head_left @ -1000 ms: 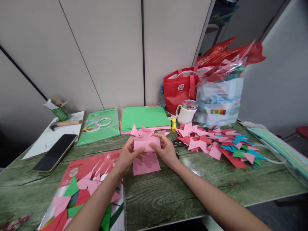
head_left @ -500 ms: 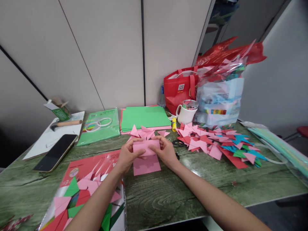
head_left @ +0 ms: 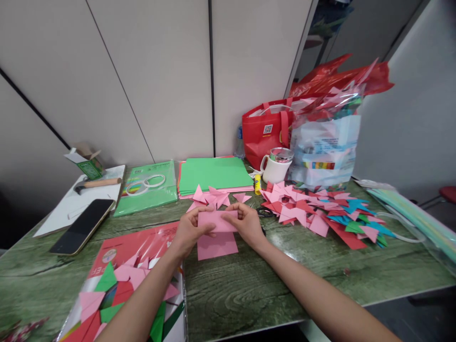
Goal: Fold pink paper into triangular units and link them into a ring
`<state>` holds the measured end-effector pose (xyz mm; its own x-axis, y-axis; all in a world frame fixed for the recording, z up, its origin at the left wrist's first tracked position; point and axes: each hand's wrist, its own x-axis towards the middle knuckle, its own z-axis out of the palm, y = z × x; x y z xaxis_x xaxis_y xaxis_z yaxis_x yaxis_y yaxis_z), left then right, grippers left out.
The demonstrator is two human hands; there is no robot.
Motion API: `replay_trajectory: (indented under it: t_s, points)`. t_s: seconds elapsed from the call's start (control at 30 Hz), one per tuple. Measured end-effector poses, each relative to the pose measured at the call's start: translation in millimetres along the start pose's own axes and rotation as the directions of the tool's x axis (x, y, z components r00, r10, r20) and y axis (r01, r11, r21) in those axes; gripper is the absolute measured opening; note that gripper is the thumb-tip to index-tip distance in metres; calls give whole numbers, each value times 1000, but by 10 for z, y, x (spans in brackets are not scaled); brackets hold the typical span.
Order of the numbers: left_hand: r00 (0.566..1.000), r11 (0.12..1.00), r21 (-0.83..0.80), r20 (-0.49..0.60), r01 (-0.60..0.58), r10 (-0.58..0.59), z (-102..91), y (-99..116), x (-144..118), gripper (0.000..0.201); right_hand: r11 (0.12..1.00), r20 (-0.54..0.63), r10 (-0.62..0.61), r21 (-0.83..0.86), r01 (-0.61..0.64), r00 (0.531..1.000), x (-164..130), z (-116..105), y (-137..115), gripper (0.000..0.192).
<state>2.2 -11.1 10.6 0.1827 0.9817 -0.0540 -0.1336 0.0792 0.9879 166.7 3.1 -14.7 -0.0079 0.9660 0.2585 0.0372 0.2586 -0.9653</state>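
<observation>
A piece of pink paper (head_left: 218, 222), folded over, is pinched between both hands above the table. My left hand (head_left: 190, 226) is closed on its left end, thumb on the near face. On the right end, my right hand (head_left: 245, 222) grips it the same way. Below it a flat pink sheet (head_left: 217, 246) lies on the wood, partly covered by the held paper. Just beyond my fingers rest several folded pink paper pieces (head_left: 210, 195). Black scissors (head_left: 264, 212) lie beside my right hand, partly hidden by it.
Green and pink sheets (head_left: 215, 175) are stacked at the back, near a glue stick (head_left: 257, 184) and a white mug (head_left: 278, 166). Folded paper pieces (head_left: 306, 204) heap up at right. A phone (head_left: 83, 225), a hammer (head_left: 98, 183) and a red paper pack (head_left: 135, 240) lie left.
The held pink paper's upper edge has straightened and its fold lies flatter between the fingers. Both hands stay in nearly the same place.
</observation>
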Motion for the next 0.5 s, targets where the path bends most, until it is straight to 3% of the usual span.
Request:
replay_trajectory:
  t_s: [0.23,0.5]
  points:
    - [1000,999,-34,2,12,-12,-2,-4,3,39,981,-36,-72,-181,65,997,4,-18,-15,19]
    - [1000,1000,-26,-6,10,-10,-15,-26,17,38,985,6,-82,-154,82,997,4,-15,-46,13]
